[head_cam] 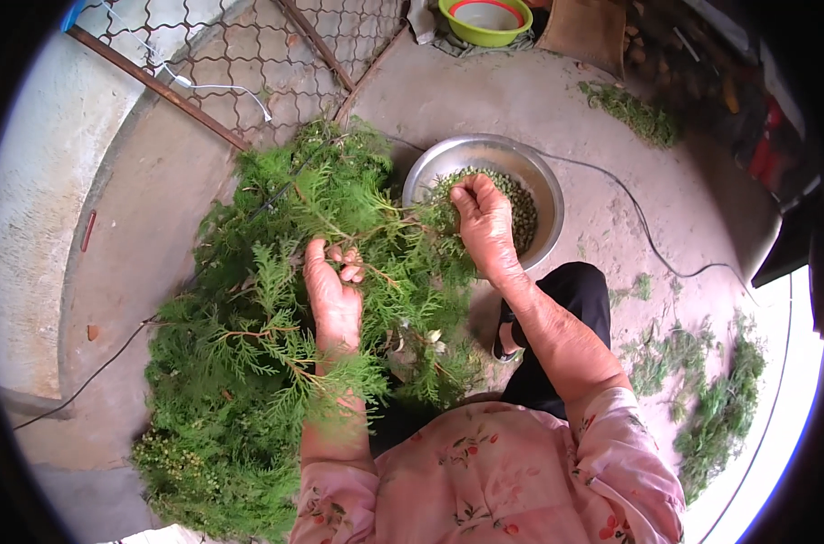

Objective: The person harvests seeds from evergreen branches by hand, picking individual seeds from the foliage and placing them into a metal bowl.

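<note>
A large heap of green conifer branches (249, 381) with flat, scaly sprays lies before me and to the left. My left hand (334, 279) holds a leafy branch (378, 272) in the heap, its fingers curled around the stem. That branch reaches right, toward a wide metal basin (551, 197). Over the basin's left part, my right hand (478, 204) pinches the branch tip between thumb and fingers. Small round green cones (523, 211) lie in the bottom of the basin, partly hidden by my right hand and the sprays.
A rusty-framed wire mesh panel (249, 54) lies at the upper left. A green plastic basin (483, 30) stands at the top. Black cable (636, 204) crosses the concrete floor. Loose sprigs (718, 408) lie at the right, with another small pile (629, 112) at the upper right.
</note>
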Action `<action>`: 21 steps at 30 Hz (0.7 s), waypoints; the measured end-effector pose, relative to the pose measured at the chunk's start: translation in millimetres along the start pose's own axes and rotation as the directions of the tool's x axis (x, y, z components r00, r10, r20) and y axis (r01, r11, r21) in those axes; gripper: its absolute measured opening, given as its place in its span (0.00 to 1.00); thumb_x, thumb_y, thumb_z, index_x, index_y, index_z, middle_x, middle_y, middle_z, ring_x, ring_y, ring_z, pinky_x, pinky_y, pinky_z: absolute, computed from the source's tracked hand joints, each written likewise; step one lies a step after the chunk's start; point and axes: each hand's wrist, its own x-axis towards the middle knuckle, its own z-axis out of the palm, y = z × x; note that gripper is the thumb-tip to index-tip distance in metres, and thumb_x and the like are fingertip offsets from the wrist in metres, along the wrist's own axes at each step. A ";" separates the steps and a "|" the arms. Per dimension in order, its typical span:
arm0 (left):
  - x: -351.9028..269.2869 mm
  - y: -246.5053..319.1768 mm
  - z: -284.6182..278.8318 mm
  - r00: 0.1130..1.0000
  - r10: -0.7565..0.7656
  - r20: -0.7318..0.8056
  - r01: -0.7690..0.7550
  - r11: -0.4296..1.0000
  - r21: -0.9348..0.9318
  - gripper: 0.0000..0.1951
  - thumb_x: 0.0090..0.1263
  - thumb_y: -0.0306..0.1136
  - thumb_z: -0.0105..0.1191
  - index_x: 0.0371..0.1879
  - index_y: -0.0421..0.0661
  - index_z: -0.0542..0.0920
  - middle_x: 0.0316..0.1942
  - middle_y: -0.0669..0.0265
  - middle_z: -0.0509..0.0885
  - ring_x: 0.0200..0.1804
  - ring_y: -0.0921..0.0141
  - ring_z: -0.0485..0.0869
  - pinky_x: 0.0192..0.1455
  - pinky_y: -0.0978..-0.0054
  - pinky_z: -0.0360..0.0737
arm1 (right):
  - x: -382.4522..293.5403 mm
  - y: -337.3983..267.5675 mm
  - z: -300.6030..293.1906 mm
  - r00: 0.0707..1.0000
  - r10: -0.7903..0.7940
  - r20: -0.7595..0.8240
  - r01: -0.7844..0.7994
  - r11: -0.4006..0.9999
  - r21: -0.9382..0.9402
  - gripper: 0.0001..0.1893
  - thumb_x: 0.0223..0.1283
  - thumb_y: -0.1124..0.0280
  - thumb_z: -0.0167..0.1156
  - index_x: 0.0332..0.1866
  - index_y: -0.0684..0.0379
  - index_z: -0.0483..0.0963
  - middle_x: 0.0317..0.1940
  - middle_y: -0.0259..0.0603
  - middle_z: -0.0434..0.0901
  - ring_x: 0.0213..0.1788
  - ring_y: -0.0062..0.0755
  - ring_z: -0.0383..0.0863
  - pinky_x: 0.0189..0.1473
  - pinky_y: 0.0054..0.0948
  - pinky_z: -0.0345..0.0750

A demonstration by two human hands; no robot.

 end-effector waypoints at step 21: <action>110.3 21.0 7.4 0.992 0.014 -0.129 -0.009 0.999 0.035 0.16 0.61 0.43 0.46 0.16 0.49 0.63 0.18 0.65 0.71 0.14 0.79 0.57 0.21 0.80 0.56 | 84.6 52.5 70.0 0.641 0.729 0.239 -0.744 0.514 0.427 0.06 0.60 0.71 0.51 0.33 0.61 0.72 0.21 0.32 0.73 0.18 0.18 0.66 0.19 0.16 0.65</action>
